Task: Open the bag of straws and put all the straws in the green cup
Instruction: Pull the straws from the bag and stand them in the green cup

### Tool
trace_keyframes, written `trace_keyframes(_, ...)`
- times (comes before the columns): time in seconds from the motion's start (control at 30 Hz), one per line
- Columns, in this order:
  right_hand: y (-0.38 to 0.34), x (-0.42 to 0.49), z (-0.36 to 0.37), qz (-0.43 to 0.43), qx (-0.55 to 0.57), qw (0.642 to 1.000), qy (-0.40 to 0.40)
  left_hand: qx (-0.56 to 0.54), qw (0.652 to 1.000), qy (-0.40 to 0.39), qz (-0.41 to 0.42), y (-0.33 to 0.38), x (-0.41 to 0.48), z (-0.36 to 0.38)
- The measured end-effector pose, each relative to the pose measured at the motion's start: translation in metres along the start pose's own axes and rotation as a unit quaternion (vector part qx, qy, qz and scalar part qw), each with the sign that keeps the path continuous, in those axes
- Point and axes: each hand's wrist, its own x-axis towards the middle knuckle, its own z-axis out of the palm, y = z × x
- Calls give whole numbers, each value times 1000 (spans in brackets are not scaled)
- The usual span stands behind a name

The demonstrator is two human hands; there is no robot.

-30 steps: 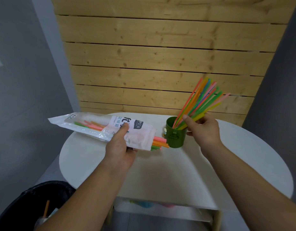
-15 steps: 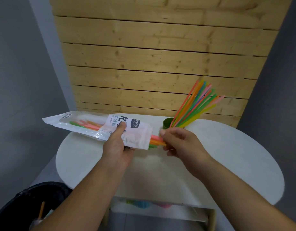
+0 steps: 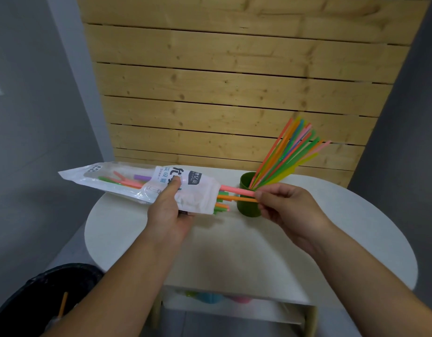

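Straws mid-transfer, bag to green cup (image 3: 248,195)
Left hand (image 3: 167,215) clamped on the bag of straws (image 3: 142,184), held level above the white table (image 3: 331,227), thumb on the label. Right hand (image 3: 285,207) pinches a pink straw (image 3: 236,190) and an orange straw (image 3: 239,198) poking out of the bag mouth, just in front of the cup. Straw bunch (image 3: 286,154) already fans out of the cup
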Motion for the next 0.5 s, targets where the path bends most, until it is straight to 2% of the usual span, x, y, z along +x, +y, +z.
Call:
trace_keyframes(0.2,5,0,0,29,60,997,-30,-6,1000,-2,3,-1,-1,3)
trace_keyframes(0.33,13,-8,12,32,62,997,-39,-7,1000,10,2,4,0,4)
trace_keyframes(0.5,36,-20,34,22,-82,995,-58,-26,999,42,-6,8,2,5)
